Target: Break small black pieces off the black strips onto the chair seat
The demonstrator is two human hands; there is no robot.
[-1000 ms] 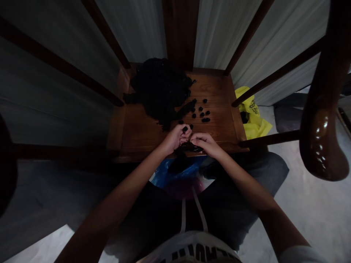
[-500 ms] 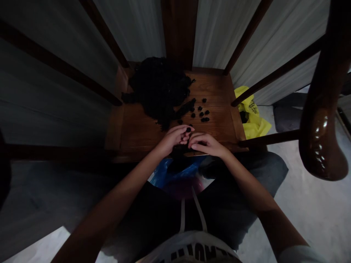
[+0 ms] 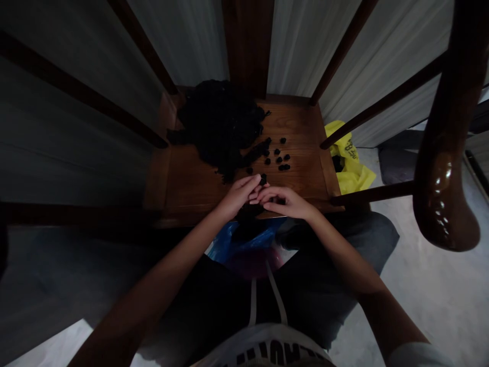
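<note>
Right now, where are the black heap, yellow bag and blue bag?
Black heap (image 3: 217, 127), head view, its middle.
Yellow bag (image 3: 355, 176), head view, its lower fold.
Blue bag (image 3: 225, 244), head view, its visible edge.

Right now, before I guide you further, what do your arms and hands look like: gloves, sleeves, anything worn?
The left hand and right hand are bare, with no gloves, and I see no watch or rings. The left forearm and right forearm are bare too, and a pale short sleeve shows at the right arm.

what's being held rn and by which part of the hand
The left hand seems to pinch a small black lump at its fingertips. The right hand curls over something dark, too dim to tell whether it holds it.
</note>
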